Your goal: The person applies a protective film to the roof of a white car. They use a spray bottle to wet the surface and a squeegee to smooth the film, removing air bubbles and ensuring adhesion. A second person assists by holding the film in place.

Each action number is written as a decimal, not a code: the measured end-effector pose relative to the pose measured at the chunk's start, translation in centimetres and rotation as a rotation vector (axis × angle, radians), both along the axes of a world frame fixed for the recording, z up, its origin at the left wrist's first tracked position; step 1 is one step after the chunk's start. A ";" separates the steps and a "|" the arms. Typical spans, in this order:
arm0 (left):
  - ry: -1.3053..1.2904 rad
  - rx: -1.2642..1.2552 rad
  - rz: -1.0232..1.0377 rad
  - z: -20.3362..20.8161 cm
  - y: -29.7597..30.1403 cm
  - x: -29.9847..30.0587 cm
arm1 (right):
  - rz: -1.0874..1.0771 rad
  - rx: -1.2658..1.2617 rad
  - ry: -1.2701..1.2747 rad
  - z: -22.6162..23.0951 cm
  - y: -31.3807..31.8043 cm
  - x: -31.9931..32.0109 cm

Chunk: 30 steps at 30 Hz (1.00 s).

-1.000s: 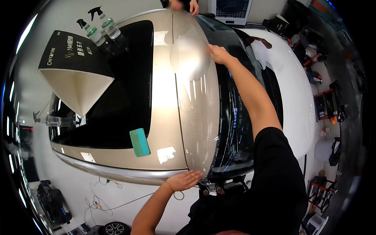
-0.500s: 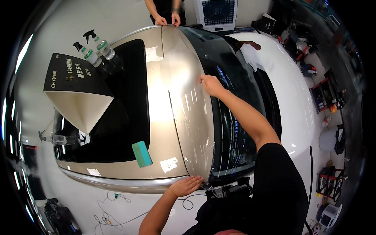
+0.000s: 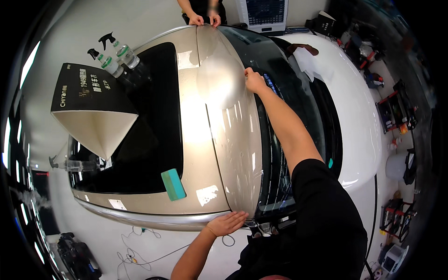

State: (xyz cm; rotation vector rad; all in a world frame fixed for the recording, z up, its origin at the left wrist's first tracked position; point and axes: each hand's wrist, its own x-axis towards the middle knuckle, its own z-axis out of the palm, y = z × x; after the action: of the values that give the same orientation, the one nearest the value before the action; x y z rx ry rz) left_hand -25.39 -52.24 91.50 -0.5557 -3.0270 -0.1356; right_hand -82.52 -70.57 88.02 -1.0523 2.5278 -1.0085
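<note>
Clear film (image 3: 239,161): seems to be lying across the front strip of the beige car roof (image 3: 193,121), spanning from side to side just behind the windscreen (image 3: 280,186).
Left hand (image 3: 227,223): is resting flat, fingers straight and together, on the near end of that strip, gripping nothing visible.
Right hand (image 3: 254,80): is reaching to the strip's front edge, fingers curled closed; whether it is pinching the film, I cannot tell.
Co-worker's hands (image 3: 204,19): are meeting at the far end of the strip, apparently holding the film's edge there.
Spreading: is looking done, judging by how the film is covering the strip.
Smoothing: is seeming unfinished; creases and streaks are showing toward the near end, and a hazy patch is hiding the far half.
Edges: are probably awaiting fixing, since hands are tending both ends and the front.
Teal-and-olive block (image 3: 173,185): is lying unused at the corner of the black glass roof panel (image 3: 149,154).
Spray bottles (image 3: 127,57): two are standing beside the black box (image 3: 93,93), untouched.
</note>
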 end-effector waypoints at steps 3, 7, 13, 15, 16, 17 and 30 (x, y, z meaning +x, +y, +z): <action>-0.010 0.011 -0.023 0.1 -0.1 0.0 | -0.044 -0.086 0.012 -0.4 1.5 1.6; 0.009 0.021 -0.020 0.0 -0.2 -0.5 | 0.028 -0.128 -0.033 -0.7 3.6 1.2; 0.014 0.032 0.003 0.0 0.0 -0.2 | 0.052 -0.083 0.009 -1.0 6.1 4.2; 0.027 0.045 -0.001 -0.3 -0.1 -0.5 | 0.084 -0.100 0.060 -1.8 7.5 4.5; 0.029 0.052 -0.009 -0.3 -0.1 -0.4 | 0.103 -0.129 0.088 -1.8 7.9 4.5; 0.033 0.054 -0.005 -0.2 0.0 -0.3 | 0.107 -0.127 0.090 -1.8 8.0 4.3; 0.016 0.066 -0.015 -0.3 0.0 -0.7 | 0.103 -0.050 0.001 -1.8 1.2 -1.6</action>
State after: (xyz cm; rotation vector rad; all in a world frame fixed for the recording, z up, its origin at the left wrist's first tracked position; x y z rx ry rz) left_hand -26.05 -52.27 91.19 -0.5711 -2.9912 -0.2305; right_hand -84.11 -69.37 86.23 -1.1841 2.4335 -1.0477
